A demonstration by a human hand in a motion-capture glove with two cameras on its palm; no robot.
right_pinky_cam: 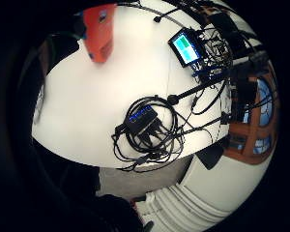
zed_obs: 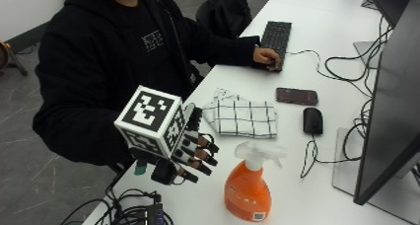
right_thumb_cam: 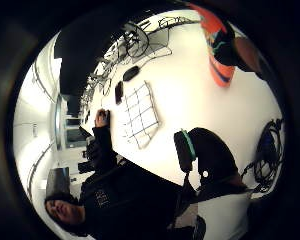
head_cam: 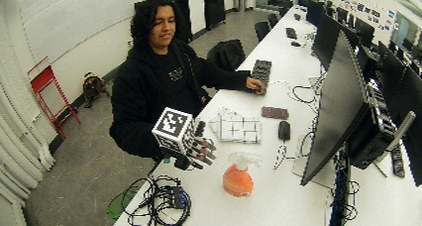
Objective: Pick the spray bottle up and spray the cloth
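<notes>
An orange spray bottle (zed_obs: 248, 189) with a white trigger head stands upright on the white table (zed_obs: 315, 195), near its front edge. My gloved right hand (zed_obs: 189, 155) hovers just left of the bottle, apart from it, fingers loosely bent and holding nothing. A white cloth (zed_obs: 240, 118) with a black grid lies flat beyond the hand and bottle. The wide outside view shows the same: hand (head_cam: 195, 151), bottle (head_cam: 238, 177), cloth (head_cam: 237, 129). The palm views catch the bottle (right_pinky_cam: 100, 32) (right_thumb_cam: 218, 49) and the cloth (right_thumb_cam: 140, 116) on the table. The person's bare left hand (zed_obs: 266, 57) rests by a keyboard.
A phone (zed_obs: 297, 95) and a black mouse (zed_obs: 313, 120) lie right of the cloth. A keyboard (zed_obs: 275, 36) lies farther back. A large monitor (zed_obs: 394, 111) stands to the right of the bottle. A cable hub with tangled wires (zed_obs: 141, 212) sits at the near table corner.
</notes>
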